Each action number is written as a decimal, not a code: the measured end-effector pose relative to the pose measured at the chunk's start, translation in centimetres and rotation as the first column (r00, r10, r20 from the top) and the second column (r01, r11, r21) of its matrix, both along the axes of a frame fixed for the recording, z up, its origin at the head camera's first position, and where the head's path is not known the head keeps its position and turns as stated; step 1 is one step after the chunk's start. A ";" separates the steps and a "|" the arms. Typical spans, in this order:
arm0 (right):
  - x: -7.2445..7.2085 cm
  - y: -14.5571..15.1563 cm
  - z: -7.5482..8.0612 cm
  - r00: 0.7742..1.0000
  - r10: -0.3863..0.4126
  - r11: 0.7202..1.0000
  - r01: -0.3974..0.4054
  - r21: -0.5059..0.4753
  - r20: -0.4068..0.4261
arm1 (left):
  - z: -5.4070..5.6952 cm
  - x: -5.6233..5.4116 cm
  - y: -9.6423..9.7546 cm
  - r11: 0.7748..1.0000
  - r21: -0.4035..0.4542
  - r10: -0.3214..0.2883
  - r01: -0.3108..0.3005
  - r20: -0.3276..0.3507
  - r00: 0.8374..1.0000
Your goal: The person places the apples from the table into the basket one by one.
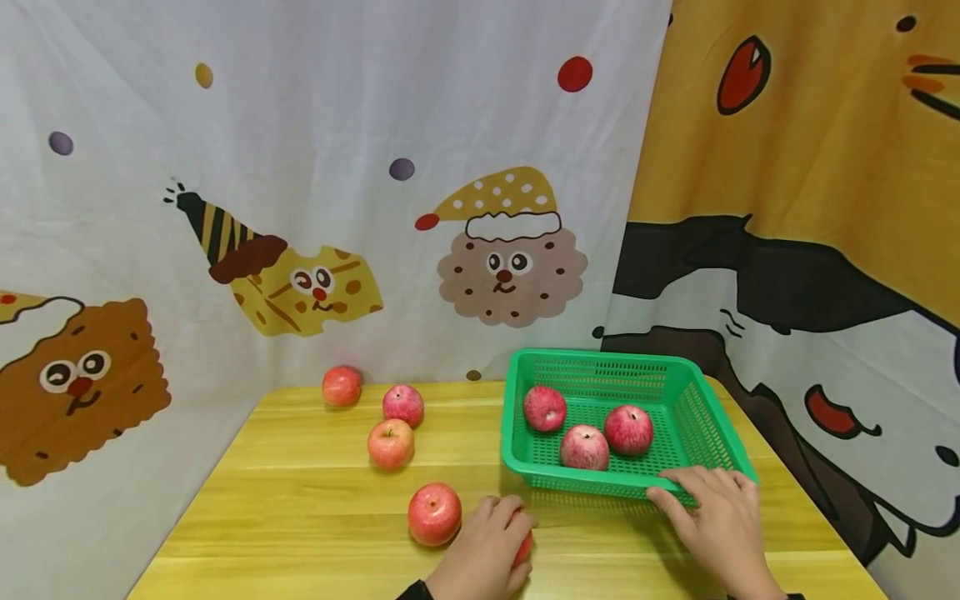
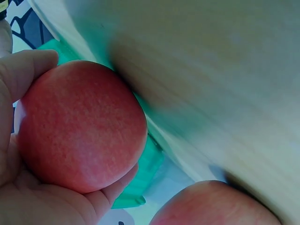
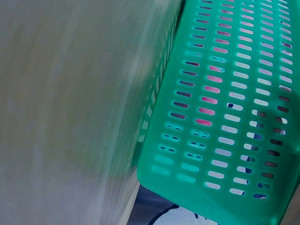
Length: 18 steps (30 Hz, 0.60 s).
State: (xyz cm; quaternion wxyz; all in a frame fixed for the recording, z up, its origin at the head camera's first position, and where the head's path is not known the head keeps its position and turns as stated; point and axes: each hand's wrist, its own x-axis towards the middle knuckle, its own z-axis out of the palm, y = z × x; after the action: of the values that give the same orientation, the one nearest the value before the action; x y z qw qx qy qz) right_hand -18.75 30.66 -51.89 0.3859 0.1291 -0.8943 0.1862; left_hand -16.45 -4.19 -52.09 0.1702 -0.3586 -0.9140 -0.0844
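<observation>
My left hand [image 1: 487, 546] grips a red apple [image 2: 84, 126] low at the table's surface, thumb and fingers around its sides. In the head view the hand covers most of that apple. Just left of this hand sits another red apple [image 1: 435, 514], which also shows as a second apple [image 2: 215, 208] in the left wrist view. My right hand [image 1: 716, 525] holds the near right rim of a green plastic basket [image 1: 585, 481], fingers over the edge and thumb at its outer side. Inside the basket lie three apples [image 1: 629, 430]. The right wrist view shows the basket's slotted side [image 3: 225, 117].
Farther back on the left of the wooden table [image 1: 300, 517] are three more apples [image 1: 391, 443], two of them close together. A printed curtain [image 1: 337, 125] hangs behind the table, and the basket stands near the table's back right.
</observation>
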 end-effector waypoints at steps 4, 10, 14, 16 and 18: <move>0.1 0.0 0.0 1.000 0.001 1.000 -0.001 -0.002 0.001 | 0.0 0.0 0.1 1.000 0.002 0.007 -0.007 0.011 1.000; 0.0 0.0 -0.1 1.000 0.006 1.000 -0.006 -0.004 -0.002 | -0.1 -0.1 0.1 1.000 0.008 0.027 -0.027 0.020 0.999; 0.0 0.1 -0.1 1.000 0.006 1.000 -0.007 -0.004 -0.005 | 0.0 -0.1 0.1 0.999 0.007 0.041 -0.042 0.065 0.997; 0.0 0.1 -0.1 1.000 0.008 1.000 -0.008 -0.004 -0.006 | 0.2 -0.1 0.1 0.999 0.009 0.048 -0.049 0.091 0.995; 0.0 0.1 0.0 1.000 0.008 1.000 -0.008 -0.004 -0.005 | 0.3 -0.1 0.1 0.998 0.012 0.053 -0.055 0.116 0.992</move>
State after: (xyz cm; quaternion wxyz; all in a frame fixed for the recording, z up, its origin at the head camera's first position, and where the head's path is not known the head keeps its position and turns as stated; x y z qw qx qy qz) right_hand -18.74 30.71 -51.93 0.3877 0.1325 -0.8923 0.1893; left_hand -16.54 -4.06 -51.83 0.1220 -0.3267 -0.9310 -0.1074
